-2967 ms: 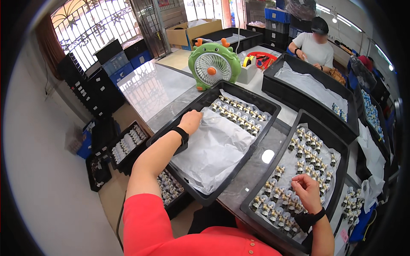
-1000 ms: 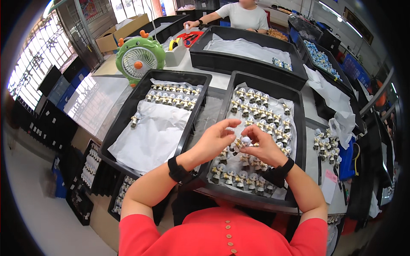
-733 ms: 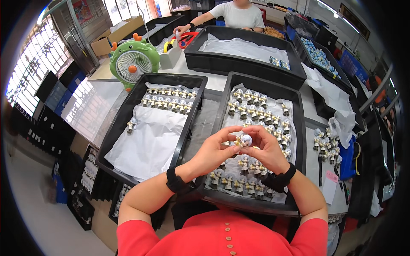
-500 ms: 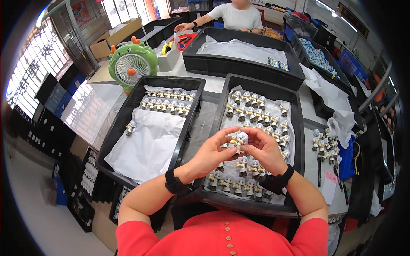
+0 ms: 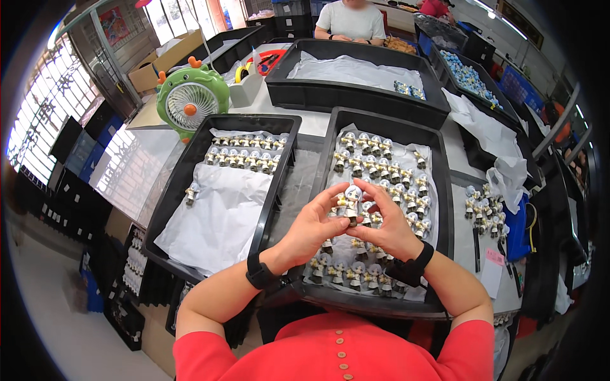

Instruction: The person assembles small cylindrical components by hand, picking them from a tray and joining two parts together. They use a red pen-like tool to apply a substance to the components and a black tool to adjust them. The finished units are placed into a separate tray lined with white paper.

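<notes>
Between my two hands, above the right-hand black tray (image 5: 445, 254), is a small white-haired figurine (image 5: 352, 202) in pale clothes with dark feet, held upright. The fingers of my left hand (image 5: 316, 225) close on its left side and base. My right hand (image 5: 386, 227) grips its other side, fingertips near the head and thumb low by the feet. Beneath and around my hands, many similar figurines (image 5: 384, 167) lie in rows on white paper in that tray. The left-hand black tray (image 5: 166, 190) has two rows of figurines (image 5: 244, 159) at its far end and one single figurine (image 5: 192, 192) at its left side.
A green fan (image 5: 190, 101) stands behind the left tray. Beyond lies a large black tray (image 5: 356, 105) with white paper. More figurines (image 5: 486, 213) are piled on the table at right, near a blue bin (image 5: 518, 232). A person in white (image 5: 351, 22) sits across the table.
The figurine has turned from tilted to upright between my hands, and my fingers have shifted around it. The person opposite has drawn an outstretched arm back.
</notes>
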Tool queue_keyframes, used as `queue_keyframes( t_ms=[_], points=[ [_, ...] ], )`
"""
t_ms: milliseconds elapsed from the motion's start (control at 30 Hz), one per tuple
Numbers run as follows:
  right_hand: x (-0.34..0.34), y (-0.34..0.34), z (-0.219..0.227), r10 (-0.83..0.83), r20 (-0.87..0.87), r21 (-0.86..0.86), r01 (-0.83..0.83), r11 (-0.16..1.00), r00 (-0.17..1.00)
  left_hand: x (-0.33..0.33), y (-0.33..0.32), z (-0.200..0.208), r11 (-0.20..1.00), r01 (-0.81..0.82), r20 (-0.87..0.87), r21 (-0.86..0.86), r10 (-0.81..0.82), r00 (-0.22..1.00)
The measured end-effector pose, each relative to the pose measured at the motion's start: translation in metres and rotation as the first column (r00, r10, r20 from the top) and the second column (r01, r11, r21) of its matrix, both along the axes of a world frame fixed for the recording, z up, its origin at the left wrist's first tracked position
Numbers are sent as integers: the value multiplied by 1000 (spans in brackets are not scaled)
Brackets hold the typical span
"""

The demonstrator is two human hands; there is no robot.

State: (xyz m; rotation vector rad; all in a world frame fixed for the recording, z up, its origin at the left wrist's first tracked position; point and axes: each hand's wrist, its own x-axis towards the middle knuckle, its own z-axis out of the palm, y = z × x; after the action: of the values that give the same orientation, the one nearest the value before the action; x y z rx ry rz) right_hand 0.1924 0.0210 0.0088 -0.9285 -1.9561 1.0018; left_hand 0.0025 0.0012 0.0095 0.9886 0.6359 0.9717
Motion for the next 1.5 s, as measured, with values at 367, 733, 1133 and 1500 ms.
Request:
queue_keyframes(
  t_ms=[367, 733, 1133, 1500],
  points=[
    [2, -1, 1, -15, -15, -33, 14, 999, 1000, -2, 1, 0, 993, -104, -10, -64, 103, 995],
    [5, 3, -3, 99, -236, -251, -159, 955, 967, -2, -2, 8, 989, -148, -3, 7, 148, 989],
    [1, 3, -7, 98, -360, -348, -232, 908, 928, -2, -1, 6, 984, -174, -42, -38, 172, 984],
    [-2, 1, -12, 9, -338, -334, -129, 934, 941, -2, 0, 2, 980, -125, 83, -155, 139, 987]
  ],
)
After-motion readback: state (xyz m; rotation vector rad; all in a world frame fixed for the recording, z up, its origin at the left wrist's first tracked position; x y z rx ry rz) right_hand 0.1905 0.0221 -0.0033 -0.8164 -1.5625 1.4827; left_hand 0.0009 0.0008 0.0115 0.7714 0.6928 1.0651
